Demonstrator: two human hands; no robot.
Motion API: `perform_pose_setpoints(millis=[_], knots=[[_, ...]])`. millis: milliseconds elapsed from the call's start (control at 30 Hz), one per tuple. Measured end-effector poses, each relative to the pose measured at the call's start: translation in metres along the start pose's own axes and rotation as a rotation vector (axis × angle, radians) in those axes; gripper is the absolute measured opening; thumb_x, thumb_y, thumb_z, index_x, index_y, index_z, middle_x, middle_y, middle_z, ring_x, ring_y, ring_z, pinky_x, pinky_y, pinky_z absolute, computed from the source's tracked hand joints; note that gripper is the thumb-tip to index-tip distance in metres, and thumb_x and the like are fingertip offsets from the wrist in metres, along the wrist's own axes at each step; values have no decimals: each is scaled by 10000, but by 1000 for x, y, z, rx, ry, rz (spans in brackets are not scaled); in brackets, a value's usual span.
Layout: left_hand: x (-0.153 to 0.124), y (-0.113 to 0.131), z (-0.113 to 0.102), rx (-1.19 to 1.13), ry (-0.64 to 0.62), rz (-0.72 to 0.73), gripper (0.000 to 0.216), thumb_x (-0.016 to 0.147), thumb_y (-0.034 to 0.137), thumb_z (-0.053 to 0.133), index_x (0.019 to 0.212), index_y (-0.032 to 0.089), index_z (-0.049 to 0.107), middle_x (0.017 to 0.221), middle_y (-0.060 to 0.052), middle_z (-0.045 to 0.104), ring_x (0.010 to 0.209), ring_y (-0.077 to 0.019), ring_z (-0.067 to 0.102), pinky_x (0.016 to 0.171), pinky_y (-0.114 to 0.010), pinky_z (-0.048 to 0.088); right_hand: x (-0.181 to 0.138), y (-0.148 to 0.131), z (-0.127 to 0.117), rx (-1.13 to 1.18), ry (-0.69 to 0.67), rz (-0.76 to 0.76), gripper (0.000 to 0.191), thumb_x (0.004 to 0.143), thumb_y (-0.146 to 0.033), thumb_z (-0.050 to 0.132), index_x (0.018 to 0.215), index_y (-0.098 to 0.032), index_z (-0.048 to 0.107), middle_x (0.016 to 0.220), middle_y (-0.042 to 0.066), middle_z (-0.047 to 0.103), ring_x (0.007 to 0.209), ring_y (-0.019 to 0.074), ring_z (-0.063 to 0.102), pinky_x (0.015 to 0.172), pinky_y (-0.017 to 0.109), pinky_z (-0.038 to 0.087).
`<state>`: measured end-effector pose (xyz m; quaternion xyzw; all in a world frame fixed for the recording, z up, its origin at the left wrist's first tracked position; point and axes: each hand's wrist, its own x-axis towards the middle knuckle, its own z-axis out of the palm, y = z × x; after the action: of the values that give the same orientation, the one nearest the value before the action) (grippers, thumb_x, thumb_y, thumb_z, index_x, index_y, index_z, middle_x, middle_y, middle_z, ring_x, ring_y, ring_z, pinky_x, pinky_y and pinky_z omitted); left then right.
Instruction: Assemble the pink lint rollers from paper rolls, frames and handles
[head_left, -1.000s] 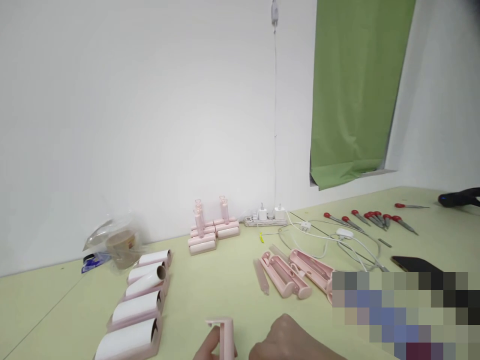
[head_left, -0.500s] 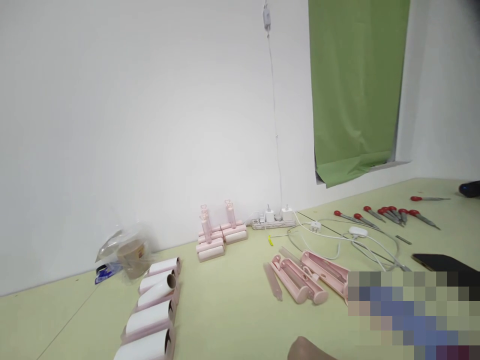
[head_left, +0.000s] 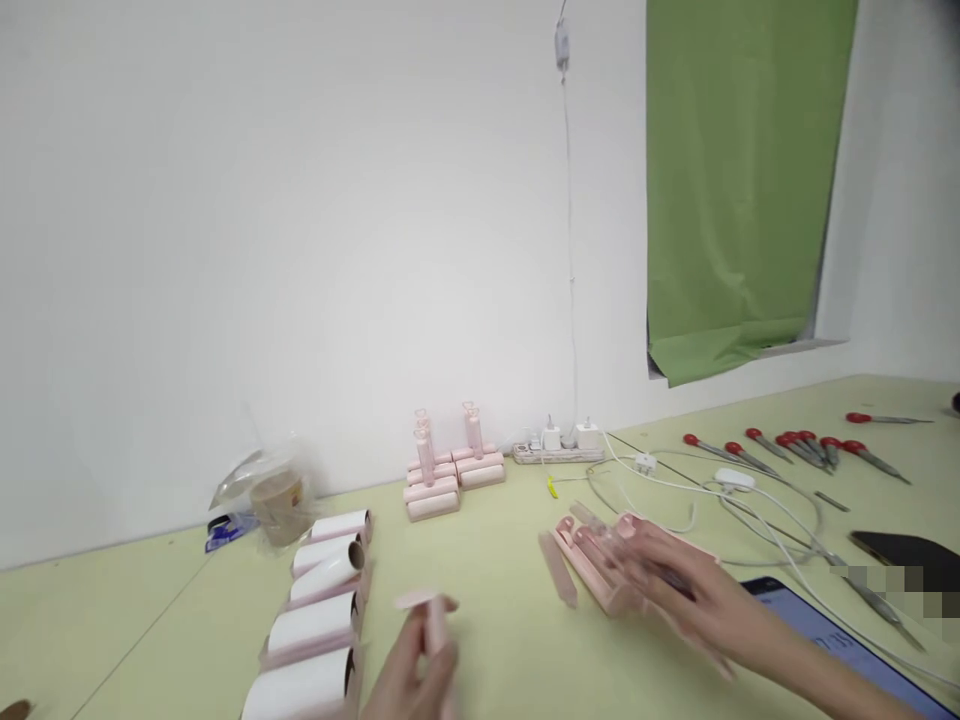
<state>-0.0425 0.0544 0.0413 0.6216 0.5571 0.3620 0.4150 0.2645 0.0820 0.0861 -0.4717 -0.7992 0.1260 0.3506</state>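
My left hand (head_left: 409,668) rises from the bottom edge, its fingers closed round a pink plastic handle piece (head_left: 429,612) held upright. My right hand (head_left: 675,585) stretches forward over the pink open roller cases (head_left: 592,560) lying on the table; its fingers are spread and blurred by motion, touching or just above the cases. A loose pink stick (head_left: 559,568) lies left of the cases. White paper rolls in pink holders (head_left: 319,620) sit in a row to the left of my left hand.
Assembled pink rollers (head_left: 446,470) stand by the wall, next to a power strip (head_left: 559,445) with white cables (head_left: 720,490). Red-handled screwdrivers (head_left: 795,448) lie at the right. A bagged cup (head_left: 274,495) sits at the left. A phone (head_left: 907,548) and a lit screen (head_left: 832,635) lie at the lower right.
My left hand has come back into view holding the pink handle piece. My right hand has moved up and forward onto the pink cases. The view has shifted slightly.
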Motion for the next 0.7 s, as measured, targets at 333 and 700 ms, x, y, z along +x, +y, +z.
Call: perform_pose_setpoints(millis=[333, 700], knots=[[44, 9, 50, 337, 35, 137, 402, 759, 509, 408, 919, 159, 524, 949, -108, 507, 964, -272, 418, 863, -439, 299, 5, -37, 44, -427, 42, -592, 409, 764, -120, 426, 1134, -287, 476, 765, 4, 599, 570, 129, 522, 477, 226, 295], [16, 39, 64, -840, -67, -138, 291, 710, 459, 502, 780, 176, 489, 590, 57, 471, 438, -74, 459, 415, -193, 367, -14, -43, 68, 17, -230, -222, 332, 730, -477, 514, 947, -226, 484, 897, 21, 507, 689, 152, 523, 574, 247, 391]])
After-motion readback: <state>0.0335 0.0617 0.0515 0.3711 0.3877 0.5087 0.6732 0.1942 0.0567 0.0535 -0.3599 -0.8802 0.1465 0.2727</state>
